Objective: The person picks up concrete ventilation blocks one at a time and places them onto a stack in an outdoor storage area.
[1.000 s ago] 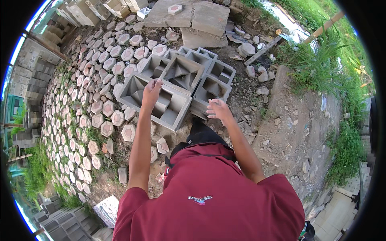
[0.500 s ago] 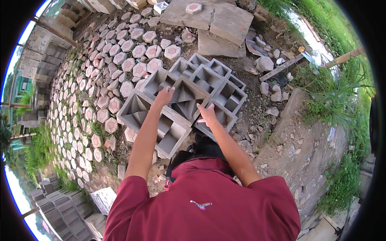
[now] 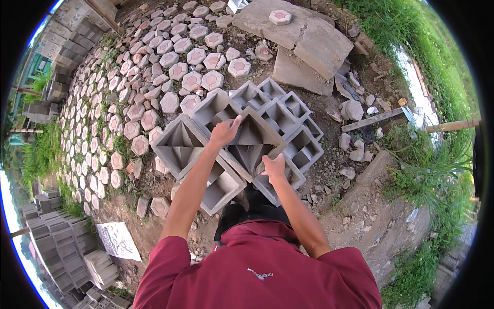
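A grey concrete vent block with slanted inner faces sits between my hands, over a cluster of similar blocks. My left hand is closed over its left edge, index finger stretched along the rim. At its right corner my right hand grips the edge, with the fingertips partly hidden. Close by on the left is another vent block, and a further vent block stands on the right. Whether the held block touches those beneath it I cannot tell.
Hexagonal pavers cover the ground at left. Broken concrete slabs lie at the far side, with rubble and a wooden strip to the right. Stacked grey blocks stand at lower left, near a white sheet.
The view has shifted, so the surroundings sit differently in it. The held block looks somewhat larger and nearer to me, and both hands have come toward me with it.
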### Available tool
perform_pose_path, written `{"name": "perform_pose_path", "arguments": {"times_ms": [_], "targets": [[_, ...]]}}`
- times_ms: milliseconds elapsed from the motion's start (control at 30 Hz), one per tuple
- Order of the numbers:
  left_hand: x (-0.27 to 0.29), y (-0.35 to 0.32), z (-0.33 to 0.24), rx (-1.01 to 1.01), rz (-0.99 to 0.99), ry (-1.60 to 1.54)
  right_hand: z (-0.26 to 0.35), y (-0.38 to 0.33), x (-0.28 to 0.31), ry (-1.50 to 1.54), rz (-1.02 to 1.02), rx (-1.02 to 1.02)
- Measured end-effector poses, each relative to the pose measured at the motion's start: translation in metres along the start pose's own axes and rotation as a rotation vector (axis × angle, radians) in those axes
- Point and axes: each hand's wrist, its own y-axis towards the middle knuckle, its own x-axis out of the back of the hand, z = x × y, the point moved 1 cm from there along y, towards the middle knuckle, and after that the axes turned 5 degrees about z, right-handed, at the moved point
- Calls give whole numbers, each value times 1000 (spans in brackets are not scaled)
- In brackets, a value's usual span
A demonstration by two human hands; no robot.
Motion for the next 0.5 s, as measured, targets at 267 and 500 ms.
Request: {"name": "perform_pose_path", "arguments": {"times_ms": [267, 500], "targets": [[87, -77, 26, -221, -111, -906, 118, -73, 28, -236, 352, 433], [41, -200, 54, 96, 13, -1360, 116, -136, -2, -461, 609, 429]]}}
